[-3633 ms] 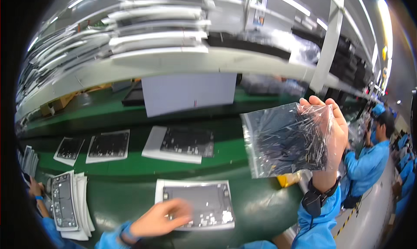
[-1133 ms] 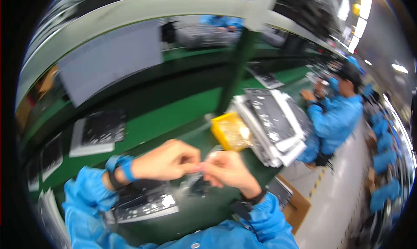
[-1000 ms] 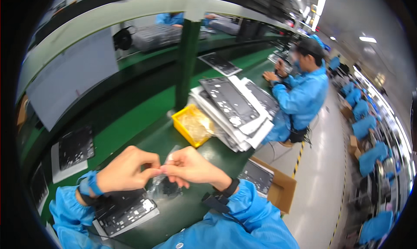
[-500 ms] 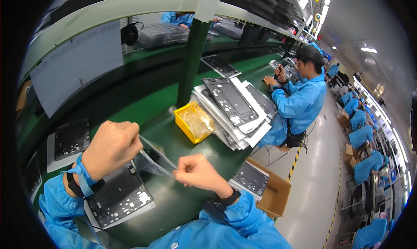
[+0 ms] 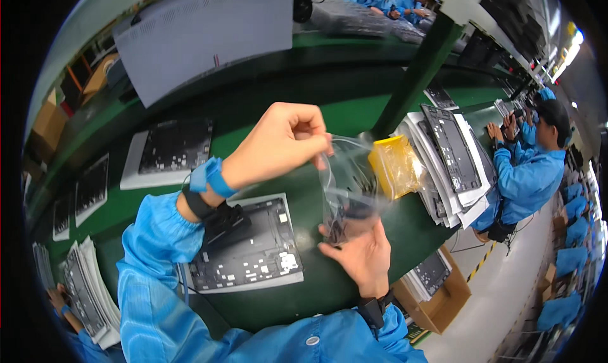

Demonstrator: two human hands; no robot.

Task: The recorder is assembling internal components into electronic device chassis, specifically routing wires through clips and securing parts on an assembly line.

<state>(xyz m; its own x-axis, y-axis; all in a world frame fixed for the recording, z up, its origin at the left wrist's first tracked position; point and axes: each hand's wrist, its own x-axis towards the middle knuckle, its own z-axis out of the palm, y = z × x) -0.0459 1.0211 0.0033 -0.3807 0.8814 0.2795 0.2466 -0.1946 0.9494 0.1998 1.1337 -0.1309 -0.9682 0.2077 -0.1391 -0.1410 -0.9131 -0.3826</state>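
My left hand pinches the upper edge of a clear plastic bag, which hangs down from the fingers. Small dark pieces, too blurred to name, show inside it. Beneath, my right hand cups the bag's lower end with its palm turned up; some fingers are hidden behind the plastic. Left of the bag, under my left forearm, a flat black panel dotted with small white patches rests on a white sheet. A yellow bin holding clear plastic stands just beyond the bag.
Stacked panels and white sheets stand right of the bin, near a green post. An open cardboard box sits low at right. More panels lie at left. A co-worker sits at right; another person's hand shows lower left.
The view has swung left. My right hand has gone from pinching the bag's edge to cupping its lower end. The bag now hangs upright instead of stretched between both hands.
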